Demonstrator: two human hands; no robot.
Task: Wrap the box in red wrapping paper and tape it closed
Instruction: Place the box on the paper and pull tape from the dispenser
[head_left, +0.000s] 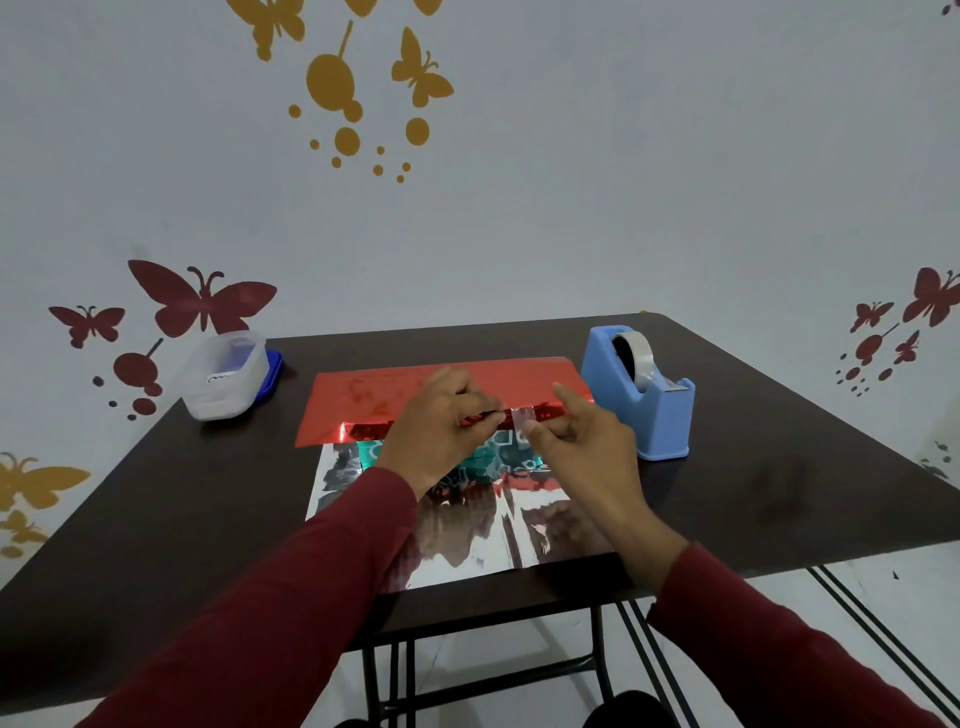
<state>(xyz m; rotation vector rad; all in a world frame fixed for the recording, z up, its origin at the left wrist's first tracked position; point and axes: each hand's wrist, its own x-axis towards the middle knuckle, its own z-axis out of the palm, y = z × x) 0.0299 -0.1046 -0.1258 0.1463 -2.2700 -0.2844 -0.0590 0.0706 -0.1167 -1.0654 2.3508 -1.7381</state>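
Right fingers (540, 428): pinched on a short strip of clear tape (523, 417), index raised and straight, strip laid across the folded paper edge.
Left fingers (480, 408): curled down onto that same red edge, pinning it just left of the tape.
Right hand (582, 441): closed lightly round the strip's near end, apparently to lower it squarely.
Left hand (441, 421): clamped on the fold, likely to stop the foil springing back before the tape bites.
Paper (415, 395): red foil, far half folded toward the wearer; silver underside spread flat on the near side, mirroring sleeves and hands.
Box (483, 460): green, printed, lying between the red flap and the silver sheet, mostly hidden beneath both hands.
Dispenser (641, 395): blue, roll loaded, standing just right of the paper, within easy reach for more tape.
Tub (226, 376): clear plastic, blue lid beneath or behind, parked at the far left corner, apart from the work.
Table (753, 467): dark, matte, folding legs visible below.
Wall (571, 208): pale, dotted with red and mustard butterfly decals.
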